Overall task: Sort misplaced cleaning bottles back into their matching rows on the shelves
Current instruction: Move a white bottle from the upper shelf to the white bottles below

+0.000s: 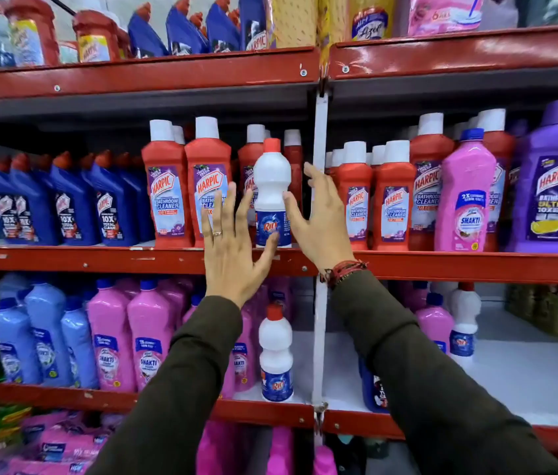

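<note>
In the head view, a white Rin bottle (272,197) with a red cap stands upright at the front edge of the middle shelf (99,260), among red Harpic bottles (168,186) where it does not belong. The left hand (233,248) and right hand (318,217) flank it, fingers spread wide, each grip open and holding nothing; the thumbs look to be touching its label, though I cannot be sure. A clumsy squeeze could tip it off the edge or knock the neighbouring red bottles. Its matching white bottle (276,354) stands on the lower shelf (264,411), beside pink Shakti bottles (130,337).
</note>
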A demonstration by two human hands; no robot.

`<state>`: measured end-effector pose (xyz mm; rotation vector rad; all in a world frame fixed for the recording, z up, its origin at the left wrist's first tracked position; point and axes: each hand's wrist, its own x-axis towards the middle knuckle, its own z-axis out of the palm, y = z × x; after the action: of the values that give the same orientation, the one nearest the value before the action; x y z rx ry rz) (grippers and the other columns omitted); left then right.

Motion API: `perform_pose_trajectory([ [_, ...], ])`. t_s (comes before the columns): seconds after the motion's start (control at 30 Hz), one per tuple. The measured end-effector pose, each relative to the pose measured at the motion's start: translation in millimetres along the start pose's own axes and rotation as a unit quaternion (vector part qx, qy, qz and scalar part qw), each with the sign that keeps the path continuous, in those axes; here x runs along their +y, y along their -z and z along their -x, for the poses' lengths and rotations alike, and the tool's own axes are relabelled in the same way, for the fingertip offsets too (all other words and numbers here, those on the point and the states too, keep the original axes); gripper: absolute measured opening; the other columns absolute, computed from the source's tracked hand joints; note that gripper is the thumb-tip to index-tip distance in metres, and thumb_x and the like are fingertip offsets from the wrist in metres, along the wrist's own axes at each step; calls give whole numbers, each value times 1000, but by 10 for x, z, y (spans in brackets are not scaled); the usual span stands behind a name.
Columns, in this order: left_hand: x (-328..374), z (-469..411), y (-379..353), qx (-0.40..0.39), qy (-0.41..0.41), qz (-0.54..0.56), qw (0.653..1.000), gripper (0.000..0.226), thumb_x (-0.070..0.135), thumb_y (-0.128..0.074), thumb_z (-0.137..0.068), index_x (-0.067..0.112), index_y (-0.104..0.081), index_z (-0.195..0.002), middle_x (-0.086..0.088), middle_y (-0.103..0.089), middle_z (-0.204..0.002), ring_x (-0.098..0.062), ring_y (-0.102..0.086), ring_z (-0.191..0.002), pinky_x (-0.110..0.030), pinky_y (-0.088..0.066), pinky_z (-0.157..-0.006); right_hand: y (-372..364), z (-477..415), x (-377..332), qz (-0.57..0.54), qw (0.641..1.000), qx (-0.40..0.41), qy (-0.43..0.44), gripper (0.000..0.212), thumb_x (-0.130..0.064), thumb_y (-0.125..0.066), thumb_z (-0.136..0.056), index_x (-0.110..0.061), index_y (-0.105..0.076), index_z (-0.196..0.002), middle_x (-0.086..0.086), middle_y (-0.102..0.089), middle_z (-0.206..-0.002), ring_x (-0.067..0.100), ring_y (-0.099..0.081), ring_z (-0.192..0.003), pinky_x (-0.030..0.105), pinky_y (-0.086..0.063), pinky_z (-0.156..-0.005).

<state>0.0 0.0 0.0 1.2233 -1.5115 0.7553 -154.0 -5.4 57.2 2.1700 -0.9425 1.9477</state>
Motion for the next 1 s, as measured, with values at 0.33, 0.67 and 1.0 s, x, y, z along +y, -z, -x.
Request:
perform_pose_trajectory([
  [0.33, -426, 380, -239, -106, 36, -55, 992, 82, 66, -26, -97, 19, -12, -163, -9, -3, -173, -27, 6, -160, -51, 1, -130, -379, -394, -4, -84, 970, -88, -210, 47, -36, -70, -93, -2, -60, -124, 9, -67, -118, 26, -65, -110, 35, -53, -90],
  [0.67, -454, 400, -285, -87, 32, -56, 994, 80, 65, -29, -98, 21, -13, -163, -10, -2, -173, -28, 4, -160, -49, 2, -130, -232, -440, -83, -126, 974, -59, -177, 43, -29, -73, -92, -3, -62, -124, 14, -71, -124, 25, -71, -110, 39, -60, -92],
  [1.0, -443, 394, -257, -100, 35, -61, 993, 84, 66, -25, -97, 18, -8, -163, -8, 1, -173, -28, 4, -160, -51, -4, -130, 102, -405, -167, -150, 974, -39, -166, 44, -35, -75, -89, -6, -67, -121, 8, -77, -116, 17, -75, -99, 26, -63, -79],
])
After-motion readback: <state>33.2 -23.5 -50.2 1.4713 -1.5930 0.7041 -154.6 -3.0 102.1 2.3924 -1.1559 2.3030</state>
